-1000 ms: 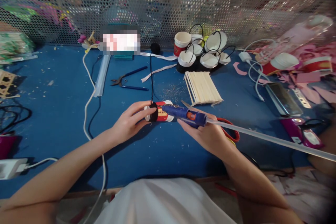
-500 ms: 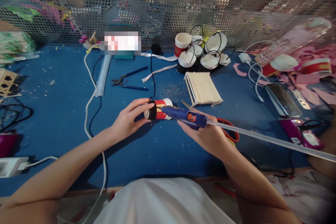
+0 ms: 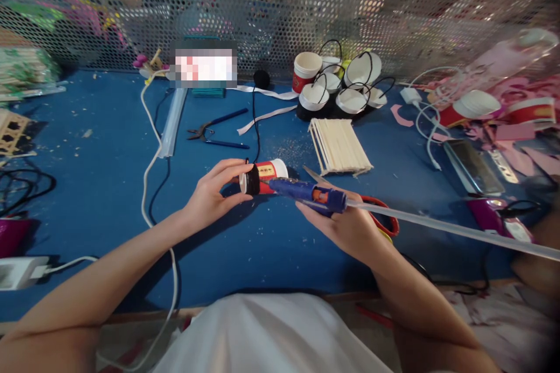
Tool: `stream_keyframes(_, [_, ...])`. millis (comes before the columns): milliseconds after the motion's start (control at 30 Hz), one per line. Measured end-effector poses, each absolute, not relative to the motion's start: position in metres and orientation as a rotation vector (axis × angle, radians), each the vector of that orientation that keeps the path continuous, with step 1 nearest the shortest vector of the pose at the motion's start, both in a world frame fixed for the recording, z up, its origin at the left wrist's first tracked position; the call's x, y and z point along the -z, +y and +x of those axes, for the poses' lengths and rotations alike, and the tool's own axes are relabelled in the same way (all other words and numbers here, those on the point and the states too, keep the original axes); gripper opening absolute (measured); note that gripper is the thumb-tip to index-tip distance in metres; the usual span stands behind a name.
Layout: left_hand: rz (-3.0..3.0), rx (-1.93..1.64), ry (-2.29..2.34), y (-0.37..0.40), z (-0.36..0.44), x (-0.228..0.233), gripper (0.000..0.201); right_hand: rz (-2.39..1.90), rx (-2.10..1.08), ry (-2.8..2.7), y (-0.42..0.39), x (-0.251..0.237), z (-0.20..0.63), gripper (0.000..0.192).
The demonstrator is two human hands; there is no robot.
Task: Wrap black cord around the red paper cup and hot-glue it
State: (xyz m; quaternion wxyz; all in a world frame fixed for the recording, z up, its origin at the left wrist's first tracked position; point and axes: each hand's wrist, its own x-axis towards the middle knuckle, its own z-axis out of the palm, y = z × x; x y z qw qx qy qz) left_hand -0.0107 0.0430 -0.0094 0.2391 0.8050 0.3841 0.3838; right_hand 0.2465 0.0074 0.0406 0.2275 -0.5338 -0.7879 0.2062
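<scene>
My left hand (image 3: 214, 189) grips the base end of a red paper cup (image 3: 270, 170) lying on its side, its white rim facing right. Black cord (image 3: 251, 180) is wound round the cup near my fingers and runs up the table to a black ball of cord (image 3: 261, 79). In my right hand (image 3: 345, 224) is a blue hot glue gun (image 3: 306, 191), its nozzle at the cup beside the wound cord. A long translucent glue stick (image 3: 437, 224) sticks out of its rear. Scissors with red handles (image 3: 385, 215) lie partly hidden behind my right hand.
Pliers (image 3: 219, 128) and clear glue sticks (image 3: 174, 122) lie left of centre. A craft-stick bundle (image 3: 340, 145) and several cord-handled cups (image 3: 350, 99) stand beyond my right hand. A white cable (image 3: 144, 186) crosses the left side. A phone (image 3: 473, 168) and pink scraps lie right.
The cup has turned in my left hand, so its yellow label with dark marks now shows more. My left fingers have shifted slightly; the glue gun stays nearly in place.
</scene>
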Motion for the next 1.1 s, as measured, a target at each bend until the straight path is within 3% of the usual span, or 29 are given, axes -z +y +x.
stream_keyframes(400, [2.694,-0.998,0.824,0.041,-0.012,0.013,0.042,-1.487,-0.447,-2.163,0.013,-0.034,0.251,0.017])
stream_keyframes(633, [2.716,-0.987,0.756,0.042,-0.012,0.01,0.042,-1.494,-0.395,-2.129,0.015,-0.029,0.249,0.019])
stream_keyframes(867, [2.591,-1.069,0.986,0.044,-0.013,0.011,0.041,-1.536,-0.483,-2.097,0.009,-0.038,0.247,0.014])
stream_keyframes(1100, [2.71,-0.992,0.783,0.041,-0.012,0.01,0.041,-1.485,-0.427,-2.069,0.014,-0.034,0.247,0.015])
